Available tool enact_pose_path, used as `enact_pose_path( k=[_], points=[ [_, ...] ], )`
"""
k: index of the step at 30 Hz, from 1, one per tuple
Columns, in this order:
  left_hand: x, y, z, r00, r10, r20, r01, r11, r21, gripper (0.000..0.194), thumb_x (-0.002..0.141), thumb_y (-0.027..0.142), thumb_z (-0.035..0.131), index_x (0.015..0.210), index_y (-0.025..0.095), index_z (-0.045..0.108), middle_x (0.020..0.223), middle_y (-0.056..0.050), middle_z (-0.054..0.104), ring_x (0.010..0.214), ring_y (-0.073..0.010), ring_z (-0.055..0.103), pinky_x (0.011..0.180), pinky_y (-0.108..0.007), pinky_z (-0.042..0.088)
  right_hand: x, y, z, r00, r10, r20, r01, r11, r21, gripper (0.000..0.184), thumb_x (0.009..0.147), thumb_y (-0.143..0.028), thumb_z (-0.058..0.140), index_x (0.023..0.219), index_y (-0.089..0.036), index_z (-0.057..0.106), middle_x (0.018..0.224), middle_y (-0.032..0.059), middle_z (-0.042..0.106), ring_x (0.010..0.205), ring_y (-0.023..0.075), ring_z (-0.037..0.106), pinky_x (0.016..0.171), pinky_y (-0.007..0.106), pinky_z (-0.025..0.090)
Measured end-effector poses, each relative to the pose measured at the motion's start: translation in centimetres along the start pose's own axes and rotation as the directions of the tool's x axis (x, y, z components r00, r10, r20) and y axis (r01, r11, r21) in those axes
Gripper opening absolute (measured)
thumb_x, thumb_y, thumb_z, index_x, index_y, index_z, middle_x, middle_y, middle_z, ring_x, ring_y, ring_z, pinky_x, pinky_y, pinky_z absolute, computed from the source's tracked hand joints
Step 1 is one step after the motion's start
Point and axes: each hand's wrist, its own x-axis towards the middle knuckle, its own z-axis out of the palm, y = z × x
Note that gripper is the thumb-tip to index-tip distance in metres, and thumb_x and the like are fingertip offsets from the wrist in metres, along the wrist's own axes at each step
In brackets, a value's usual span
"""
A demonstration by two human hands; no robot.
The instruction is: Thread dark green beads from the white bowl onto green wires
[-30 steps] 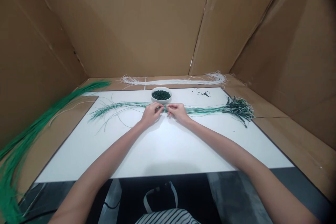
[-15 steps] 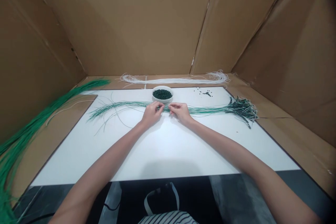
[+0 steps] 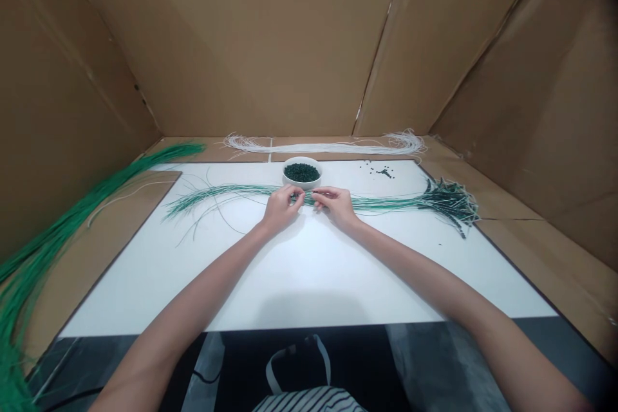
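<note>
Head camera shows the left hand (image 3: 281,211) and the right hand (image 3: 338,206) near each other, not touching, at a bunch of green strings (image 3: 381,204) on a white board (image 3: 309,270). Both curl in, but I cannot tell if they pinch anything. A white bowl (image 3: 302,185) of dark beads (image 3: 302,172) sits just behind.

Walls (image 3: 241,45): brown cardboard, matt, creased. Board (image 3: 313,270): smooth white, soft sheen. Bowl (image 3: 302,185): smooth, slightly glossy, ceramic or plastic, can't tell. Beads (image 3: 302,172): dark, slight shine, likely plastic or glass. Middle strands (image 3: 386,203): thin, thread-like. Left green bundle (image 3: 62,232): fine, fibrous, faint sheen. White cords (image 3: 318,149): thin, matt. Striped garment (image 3: 309,401): cloth, matt.
</note>
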Motion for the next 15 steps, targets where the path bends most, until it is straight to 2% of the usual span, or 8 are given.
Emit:
enact_pose_path(
  k=[9,15],
  points=[
    [-0.03,0.01,-0.01,1.000,0.001,0.017,-0.001,1.000,0.004,0.012,0.079,0.023,0.047,0.076,0.017,0.057,0.074,-0.001,0.059,0.064,-0.0107,0.050,0.057,-0.021,0.038,-0.19,-0.18,0.07,1.000,-0.015,0.005,0.015,1.000,-0.021,0.028,0.052,-0.028,0.072,0.074,-0.012,0.067,0.048,0.0009,0.059,0.042,0.0097,0.049,0.044,0.023,0.040],
    [-0.04,-0.10,0.04,1.000,-0.005,0.010,0.005,1.000,0.007,0.011,0.078,0.023,0.048,0.076,0.017,0.057,0.073,-0.001,0.059,0.065,-0.0107,0.051,0.058,-0.021,0.038,-0.58,-0.61,0.16,0.998,-0.059,-0.007,0.058,0.993,-0.107,0.029,0.053,-0.030,0.071,0.074,-0.011,0.067,0.049,0.0009,0.058,0.039,0.0096,0.049,0.041,0.023,0.039]
  ],
)
